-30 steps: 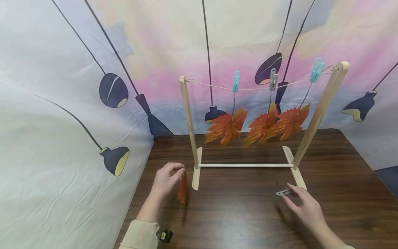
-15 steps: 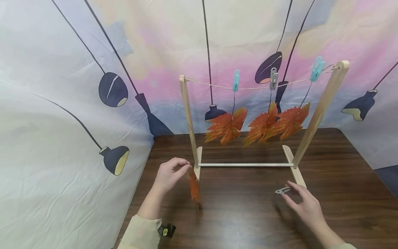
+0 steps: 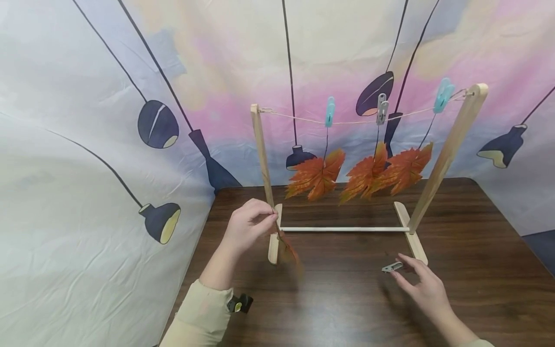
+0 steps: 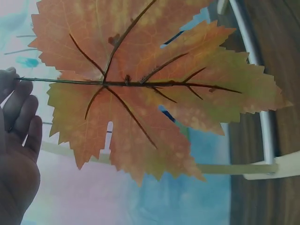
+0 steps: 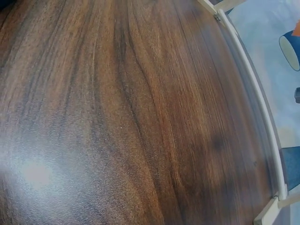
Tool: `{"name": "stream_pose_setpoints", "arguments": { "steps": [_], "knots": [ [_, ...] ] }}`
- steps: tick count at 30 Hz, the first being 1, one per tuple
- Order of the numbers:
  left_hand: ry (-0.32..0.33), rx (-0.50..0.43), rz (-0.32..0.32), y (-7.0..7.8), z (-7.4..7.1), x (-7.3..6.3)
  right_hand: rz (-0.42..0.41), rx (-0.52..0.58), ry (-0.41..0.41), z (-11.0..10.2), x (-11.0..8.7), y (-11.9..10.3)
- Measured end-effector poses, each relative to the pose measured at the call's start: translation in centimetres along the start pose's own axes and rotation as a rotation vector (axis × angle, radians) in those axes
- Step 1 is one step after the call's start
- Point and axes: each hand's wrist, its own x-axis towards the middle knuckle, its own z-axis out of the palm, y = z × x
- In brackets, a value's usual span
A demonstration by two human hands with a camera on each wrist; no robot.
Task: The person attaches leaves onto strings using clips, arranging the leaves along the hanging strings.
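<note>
My left hand (image 3: 249, 224) pinches the thin stem of an orange artificial maple leaf (image 3: 291, 250) near the rack's left foot. In the left wrist view this leaf (image 4: 154, 93) spreads wide, its dark veins and green-tinged lobes showing. Low over the table at the right, my right hand (image 3: 427, 289) holds a grey clothespin (image 3: 392, 267) between thumb and fingers. Neither that hand nor its clothespin shows in the right wrist view. On the string (image 3: 299, 119) of the wooden rack hang three similar leaves (image 3: 318, 176), held by two blue clothespins (image 3: 330, 113) and one grey clothespin (image 3: 382, 111).
The rack's right post (image 3: 448, 156) and left post (image 3: 262, 154) rise from flat wooden feet, joined low down by a white rod (image 3: 342, 229). Everything stands on a dark brown wooden table (image 3: 347, 299). Behind it hangs a cloth backdrop (image 3: 217, 62) printed with lamps.
My left hand has moved up and to the right with the leaf, which swings out rightward past the rack's left foot. My right hand stays nearly still with the clothespin.
</note>
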Motion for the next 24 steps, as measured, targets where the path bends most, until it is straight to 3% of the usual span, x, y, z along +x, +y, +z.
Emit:
{"name": "stream_pose_setpoints", "arguments": {
  "steps": [4,9,15,24],
  "knots": [
    [0.031,-0.007,0.087,0.8,-0.3,1.5,-0.016,0.005,0.007,0.2,-0.1,0.2],
    [0.023,-0.041,0.137,1.6,-0.7,3.1,-0.024,0.016,0.013,0.3,-0.2,0.3],
    [0.002,-0.018,0.167,1.8,-1.0,4.2,-0.019,0.014,0.006,0.4,-0.1,0.3],
    [0.009,-0.037,0.156,1.9,-1.1,4.9,0.013,0.019,-0.003,0.3,0.0,0.0]
  ]
}}
